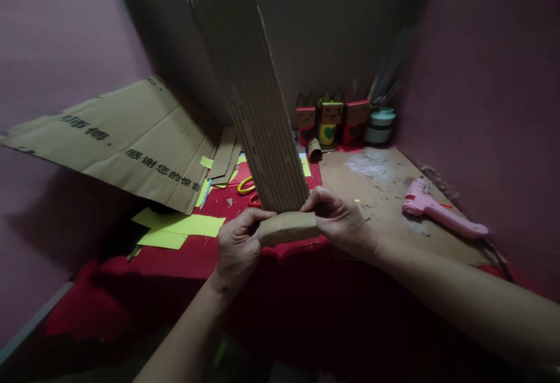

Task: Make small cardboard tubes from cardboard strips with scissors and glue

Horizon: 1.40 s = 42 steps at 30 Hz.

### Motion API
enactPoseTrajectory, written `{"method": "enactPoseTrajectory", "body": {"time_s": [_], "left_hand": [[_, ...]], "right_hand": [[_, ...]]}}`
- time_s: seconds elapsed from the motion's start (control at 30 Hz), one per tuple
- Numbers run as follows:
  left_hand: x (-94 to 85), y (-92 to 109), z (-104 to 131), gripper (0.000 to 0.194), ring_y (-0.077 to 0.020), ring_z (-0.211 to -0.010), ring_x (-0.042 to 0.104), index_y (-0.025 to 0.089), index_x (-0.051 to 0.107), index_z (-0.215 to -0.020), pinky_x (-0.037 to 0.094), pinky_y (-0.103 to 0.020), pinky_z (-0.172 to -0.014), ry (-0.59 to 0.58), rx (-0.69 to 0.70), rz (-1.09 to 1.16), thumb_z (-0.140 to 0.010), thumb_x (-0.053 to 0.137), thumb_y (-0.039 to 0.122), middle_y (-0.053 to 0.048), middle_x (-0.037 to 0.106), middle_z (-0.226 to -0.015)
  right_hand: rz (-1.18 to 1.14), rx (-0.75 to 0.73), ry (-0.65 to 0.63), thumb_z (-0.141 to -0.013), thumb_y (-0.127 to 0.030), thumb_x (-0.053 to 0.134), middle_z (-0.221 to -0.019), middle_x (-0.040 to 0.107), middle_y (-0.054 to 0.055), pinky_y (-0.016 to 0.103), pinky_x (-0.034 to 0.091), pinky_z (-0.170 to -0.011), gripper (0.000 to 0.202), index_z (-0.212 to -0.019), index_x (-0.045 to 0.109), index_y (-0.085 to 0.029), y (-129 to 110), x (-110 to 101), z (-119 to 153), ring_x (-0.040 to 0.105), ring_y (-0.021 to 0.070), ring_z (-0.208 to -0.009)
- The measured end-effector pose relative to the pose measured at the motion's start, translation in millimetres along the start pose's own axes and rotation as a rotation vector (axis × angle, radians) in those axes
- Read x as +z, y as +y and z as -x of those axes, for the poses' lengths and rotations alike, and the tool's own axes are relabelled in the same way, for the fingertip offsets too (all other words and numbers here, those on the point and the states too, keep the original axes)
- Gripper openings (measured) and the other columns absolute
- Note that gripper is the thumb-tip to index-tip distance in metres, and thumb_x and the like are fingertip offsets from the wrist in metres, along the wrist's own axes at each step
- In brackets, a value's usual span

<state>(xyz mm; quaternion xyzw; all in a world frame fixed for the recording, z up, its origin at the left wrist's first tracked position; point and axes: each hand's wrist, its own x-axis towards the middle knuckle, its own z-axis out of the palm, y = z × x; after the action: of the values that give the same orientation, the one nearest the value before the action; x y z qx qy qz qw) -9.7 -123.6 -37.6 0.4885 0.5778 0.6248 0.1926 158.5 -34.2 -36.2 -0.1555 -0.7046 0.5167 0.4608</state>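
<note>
Both hands pinch corrugated cardboard at bent edge

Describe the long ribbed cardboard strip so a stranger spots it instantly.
Find the red-covered table, then the bare left hand and bare right hand. The brown cardboard strip rises from between them, its lower end bent. Exposed ridges set it apart from the smooth, black-printed cardboard sheet.

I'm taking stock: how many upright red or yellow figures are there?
3: left red figure, middle yellow figure, and right red figure beside the jar. Others may be hidden.
</note>
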Motion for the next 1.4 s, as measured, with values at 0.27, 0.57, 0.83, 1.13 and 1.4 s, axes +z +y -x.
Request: {"method": "enactPoseTrajectory", "body": {"time_s": [0.27, 0.57, 0.83, 1.13, 1.4], "left_hand": [[5.0, 6.1, -4.2, 0.014, -0.0113, -0.047, 0.058, 0.019, 0.065, -0.061, 0.048, -0.02, -0.043, 0.008, -0.139, 0.134, -0.054, 0.074, 0.011, 0.004, 0.065, -0.056], [6.0, 7.0, -5.0, 0.014, -0.0098, -0.046, 0.057, 0.019, 0.064, -0.059, 0.047, -0.018, -0.045, -0.018, -0.199, 0.188, -0.057, 0.071, 0.008, 0.005, 0.065, -0.054], [15.9, 11.4, -15.9, 0.015, -0.0096, -0.042, 0.055, 0.018, 0.062, -0.061, 0.044, -0.018, -0.041, -0.097, -0.212, 0.235, -0.06, 0.074, 0.011, 0.005, 0.063, -0.051], [14.2, 13.7, -24.7, 0.012, -0.0106, -0.047, 0.057, 0.017, 0.064, -0.057, 0.046, -0.02, -0.047, -0.118, -0.151, 0.165, -0.06, 0.068, 0.007, 0.004, 0.062, -0.052], [11.8, 13.7, -27.0, 0.008, -0.0109, -0.054, 0.058, 0.018, 0.065, -0.061, 0.048, -0.021, -0.053, -0.161, -0.054, 0.141, -0.066, 0.068, 0.012, 0.003, 0.065, -0.059]], "right_hand": [[0.002, -0.089, 0.002, -0.069, -0.002, 0.05, -0.067, 0.05, -0.005, 0.022, 0.035, -0.054, 0.02, -0.074, 0.057, -0.02, 0.3, -1.5, 0.4, 0.044, 0.0085, -0.062], [-0.227, 0.08, 0.051, -0.065, 0.0, 0.053, -0.065, 0.051, -0.007, 0.019, 0.036, -0.05, 0.021, -0.07, 0.055, -0.02, -3.4, 1.1, -4.1, 0.044, 0.0062, -0.057], [-0.477, 0.287, 0.117, -0.062, -0.003, 0.069, -0.067, 0.064, -0.008, 0.026, 0.052, -0.056, 0.058, -0.111, 0.047, -0.025, -8.0, -0.8, -13.7, 0.059, 0.0108, -0.053], [-0.52, 0.318, -0.007, -0.064, -0.011, 0.074, -0.083, 0.072, 0.0, 0.032, 0.055, -0.071, 0.036, -0.098, 0.069, -0.02, -4.2, -5.0, -18.7, 0.069, 0.0191, -0.079], [-0.556, 0.39, 0.014, -0.058, -0.011, 0.077, -0.078, 0.073, 0.002, 0.032, 0.055, -0.068, 0.032, -0.089, 0.073, -0.019, 4.7, -3.9, -20.9, 0.068, 0.0183, -0.07]]}}
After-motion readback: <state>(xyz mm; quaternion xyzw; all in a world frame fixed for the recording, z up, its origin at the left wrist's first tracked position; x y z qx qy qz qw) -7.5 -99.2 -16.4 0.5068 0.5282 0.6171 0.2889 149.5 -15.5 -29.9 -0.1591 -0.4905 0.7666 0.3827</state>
